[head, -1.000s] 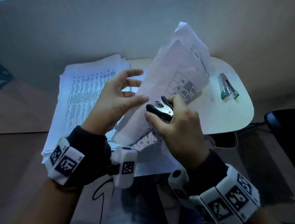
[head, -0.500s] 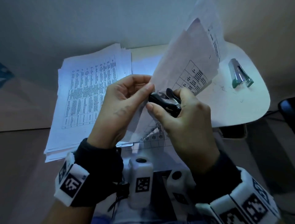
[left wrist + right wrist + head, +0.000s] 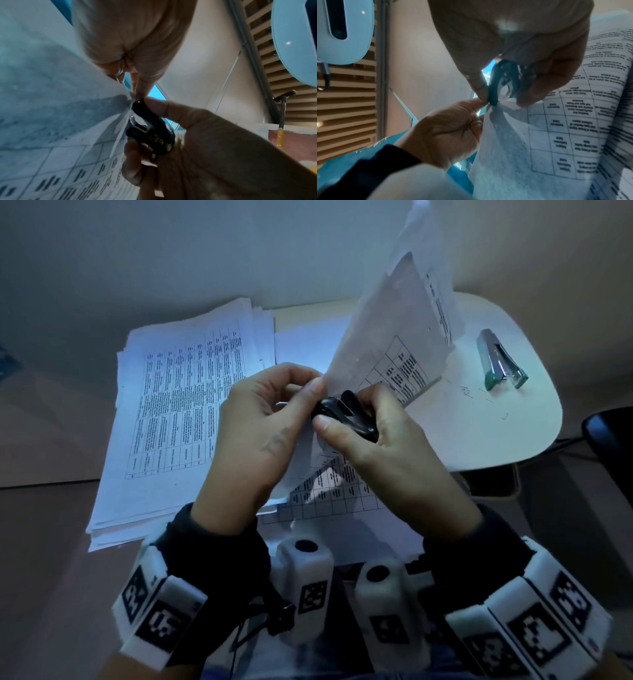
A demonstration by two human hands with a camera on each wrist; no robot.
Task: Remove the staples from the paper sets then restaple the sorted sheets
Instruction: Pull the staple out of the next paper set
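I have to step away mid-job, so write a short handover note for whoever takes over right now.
Right hand grips the black staple remover, set at the corner of the raised paper set.
Left hand pinches that corner.
Stapler lies idle on the white table; the paper stack sits left.
Done: unclear whether this staple is out.
Left: finish unstapling, sort, restaple.

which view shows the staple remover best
The left wrist view: the staple remover fills the centre, its black grips and metal claws at the paper's edge. The head view shows only its black top; the right wrist view shows it dark between fingers.
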